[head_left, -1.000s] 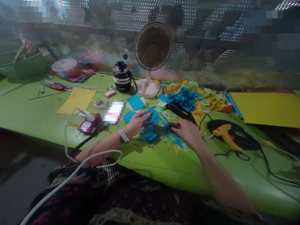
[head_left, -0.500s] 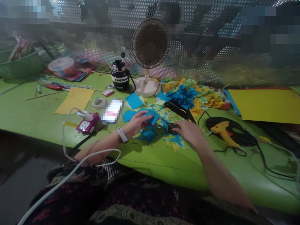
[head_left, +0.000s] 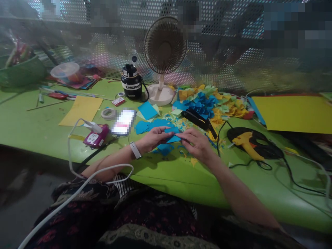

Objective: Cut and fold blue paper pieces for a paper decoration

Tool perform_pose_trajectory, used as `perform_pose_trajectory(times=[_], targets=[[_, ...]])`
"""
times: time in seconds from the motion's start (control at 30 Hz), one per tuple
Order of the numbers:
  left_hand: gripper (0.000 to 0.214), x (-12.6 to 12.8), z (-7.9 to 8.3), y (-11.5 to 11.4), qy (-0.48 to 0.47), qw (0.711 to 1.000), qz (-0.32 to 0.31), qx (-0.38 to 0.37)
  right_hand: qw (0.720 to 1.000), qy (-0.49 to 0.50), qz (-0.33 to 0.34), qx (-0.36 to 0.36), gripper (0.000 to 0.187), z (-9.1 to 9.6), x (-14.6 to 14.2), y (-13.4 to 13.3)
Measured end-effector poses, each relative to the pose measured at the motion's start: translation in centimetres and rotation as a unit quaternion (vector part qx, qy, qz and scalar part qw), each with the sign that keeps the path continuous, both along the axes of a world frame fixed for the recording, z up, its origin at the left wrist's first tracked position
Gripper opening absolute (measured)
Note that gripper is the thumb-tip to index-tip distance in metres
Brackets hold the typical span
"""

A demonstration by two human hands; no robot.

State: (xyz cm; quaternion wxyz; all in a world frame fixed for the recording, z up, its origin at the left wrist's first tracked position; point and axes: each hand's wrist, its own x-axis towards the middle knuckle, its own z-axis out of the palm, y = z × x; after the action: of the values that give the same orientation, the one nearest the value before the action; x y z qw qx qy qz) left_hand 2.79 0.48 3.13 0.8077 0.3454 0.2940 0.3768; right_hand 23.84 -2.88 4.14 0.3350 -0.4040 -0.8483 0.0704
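A small piece of blue paper (head_left: 171, 130) is held between both hands above the table's front half. My left hand (head_left: 155, 137), with a white watch band on the wrist, pinches its left side between thumb and fingers. At the right edge of the paper, the fingertips of my right hand (head_left: 196, 143) are closed on it. Scissors cannot be made out now. Beneath and behind the hands lie more blue paper pieces (head_left: 142, 127) and small blue, yellow and green scraps (head_left: 178, 121).
Behind stand a fan (head_left: 166, 48) and a black bottle (head_left: 131, 83), beside a heap of folded paper pieces (head_left: 201, 103). A yellow glue gun (head_left: 245, 145) lies right on a black reel. To the left are a phone (head_left: 124, 121), tape roll (head_left: 109, 113) and purple socket block (head_left: 95, 136).
My right hand has moved left and up to the blue paper and now grips its edge. The scissors it held before no longer show. The paper in my left hand has turned flatter.
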Motion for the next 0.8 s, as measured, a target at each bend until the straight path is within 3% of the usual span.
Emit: perform_pose_trajectory(times=[0.13, 0.4, 0.57, 0.8], targets=[[0.028, 0.0, 0.0, -0.2, 0.008, 0.999, -0.044, 0.01, 0.996, 0.068, -0.02, -0.053, 0.019, 0.6, -0.6, -0.3], [0.037, 0.1, 0.2, -0.5, -0.02, 0.999, -0.038, -0.003, 0.974, 0.189, -0.086, -0.094, 0.019, 0.1, -1.8, -0.6], [0.044, 0.2, 0.0, -0.9, -0.004, 0.998, -0.031, 0.059, 0.965, 0.197, -0.107, -0.137, 0.022, -0.2, -1.7, -0.5], [0.035, 0.4, -0.5, -0.8, 0.006, 0.996, -0.039, 0.085, 0.963, 0.188, -0.124, -0.148, 0.023, 0.0, -1.9, -0.7]])
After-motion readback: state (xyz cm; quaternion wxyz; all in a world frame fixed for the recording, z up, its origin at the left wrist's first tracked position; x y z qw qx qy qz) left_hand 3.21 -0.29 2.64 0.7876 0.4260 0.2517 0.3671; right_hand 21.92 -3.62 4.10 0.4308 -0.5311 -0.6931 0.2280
